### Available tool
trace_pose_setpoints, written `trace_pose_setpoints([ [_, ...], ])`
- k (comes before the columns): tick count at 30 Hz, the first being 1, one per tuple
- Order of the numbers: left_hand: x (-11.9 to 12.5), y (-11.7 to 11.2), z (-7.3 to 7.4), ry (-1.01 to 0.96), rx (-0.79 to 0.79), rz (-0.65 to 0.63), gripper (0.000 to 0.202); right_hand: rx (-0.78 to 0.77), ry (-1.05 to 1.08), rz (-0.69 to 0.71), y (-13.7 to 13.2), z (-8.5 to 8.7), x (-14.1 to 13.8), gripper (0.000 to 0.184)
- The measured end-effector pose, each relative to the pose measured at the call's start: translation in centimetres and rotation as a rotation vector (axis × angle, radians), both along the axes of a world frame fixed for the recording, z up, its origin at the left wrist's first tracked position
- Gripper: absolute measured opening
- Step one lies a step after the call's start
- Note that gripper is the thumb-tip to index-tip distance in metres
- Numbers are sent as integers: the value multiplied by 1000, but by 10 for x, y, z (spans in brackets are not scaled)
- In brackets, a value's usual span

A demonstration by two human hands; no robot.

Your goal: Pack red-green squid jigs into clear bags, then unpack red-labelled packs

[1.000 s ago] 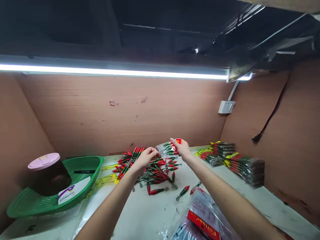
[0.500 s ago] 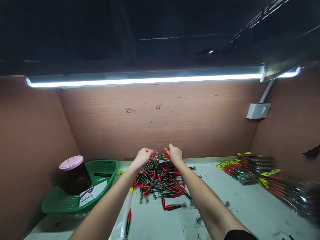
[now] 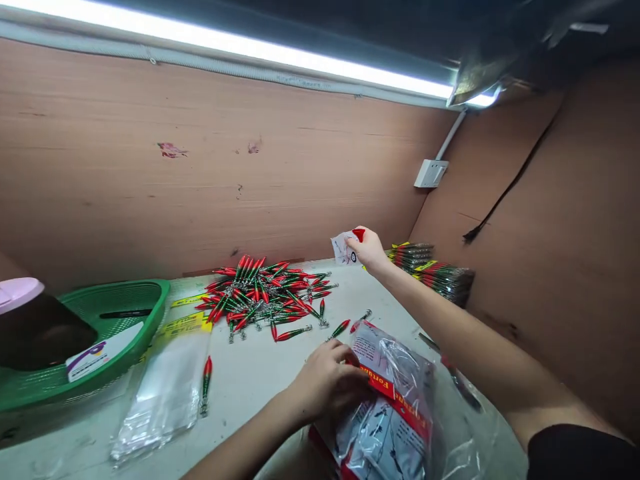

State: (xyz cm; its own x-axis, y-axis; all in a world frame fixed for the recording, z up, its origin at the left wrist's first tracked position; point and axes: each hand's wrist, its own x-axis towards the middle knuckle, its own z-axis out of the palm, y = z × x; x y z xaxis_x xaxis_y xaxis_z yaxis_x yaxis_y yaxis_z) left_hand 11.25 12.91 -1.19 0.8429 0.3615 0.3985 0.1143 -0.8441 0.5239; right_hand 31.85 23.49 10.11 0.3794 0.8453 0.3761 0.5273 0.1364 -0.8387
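Observation:
My right hand (image 3: 369, 249) is closed on a small white printed plastic piece (image 3: 342, 249) with a red part, held up near the back wall. My left hand (image 3: 333, 377) has its fingers curled over the edge of a clear plastic bag (image 3: 395, 400) with red bands and "Fortune" lettering. Printed packaging shows through that bag. Behind the hands lies a heap of red and green squid jigs (image 3: 260, 293) with wire hook crowns. One loose squid jig (image 3: 207, 385) rests beside a stack of clear sleeves (image 3: 165, 380) with yellow headers.
At left, a green basket (image 3: 163, 293) holds a dark container with a pink lid (image 3: 20, 293), a card (image 3: 103, 352) and a black pen (image 3: 126, 314). Packed jigs (image 3: 445, 280) are piled at the right. A light tube (image 3: 250, 50) runs overhead.
The view has turned right. Both hands were pinching at the jig heap; now the right is further right with the printed piece, and the left has come down to the red-banded bag.

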Motion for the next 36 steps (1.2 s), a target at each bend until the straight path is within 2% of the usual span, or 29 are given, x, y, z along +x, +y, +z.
trace_pose_setpoints([
  [2, 18, -4, -7, -62, 10, -38, 15, 47, -32, 26, -27, 6, 3, 13],
  [4, 25, 1, -4, -116, -43, -18, 9, 81, -75, 51, -55, 11, 4, 16],
  [7, 17, 16, 12, -204, -163, 83, 10, 85, -148, 90, -93, 19, 3, 10],
  [10, -3, 28, 34, -316, -327, 257, 13, -7, -209, 193, -120, 23, 1, 21],
  [13, -21, 31, 50, -403, -490, 367, 16, -247, -298, 419, -133, 22, -2, 36],
  [15, -29, 28, 55, -433, -576, 398, 19, -384, -367, 539, -137, 19, -6, 44],
  [17, -33, 23, 57, -473, -693, 412, 22, -401, -417, 581, -139, 14, -10, 42],
  [19, -36, 19, 58, -539, -823, 416, 27, -344, -445, 611, -139, 11, -14, 37],
  [21, -39, 16, 59, -599, -885, 419, 30, -276, -470, 651, -138, 10, -17, 36],
  [24, -45, 13, 62, -533, -798, 378, 34, -216, -509, 673, -138, 10, -20, 36],
  [26, -51, 11, 63, -423, -650, 341, 26, -197, -518, 687, -138, 11, -19, 34],
  [28, -56, 9, 63, -368, -450, 336, 17, -184, -523, 729, -138, 11, -17, 32],
  [32, -67, 6, 61, -482, -44, 336, 10, -119, -491, 799, -134, 12, -10, 34],
  [36, -80, -4, 64, -516, 445, 203, 16, -121, -424, 749, -130, 16, -8, 35],
])
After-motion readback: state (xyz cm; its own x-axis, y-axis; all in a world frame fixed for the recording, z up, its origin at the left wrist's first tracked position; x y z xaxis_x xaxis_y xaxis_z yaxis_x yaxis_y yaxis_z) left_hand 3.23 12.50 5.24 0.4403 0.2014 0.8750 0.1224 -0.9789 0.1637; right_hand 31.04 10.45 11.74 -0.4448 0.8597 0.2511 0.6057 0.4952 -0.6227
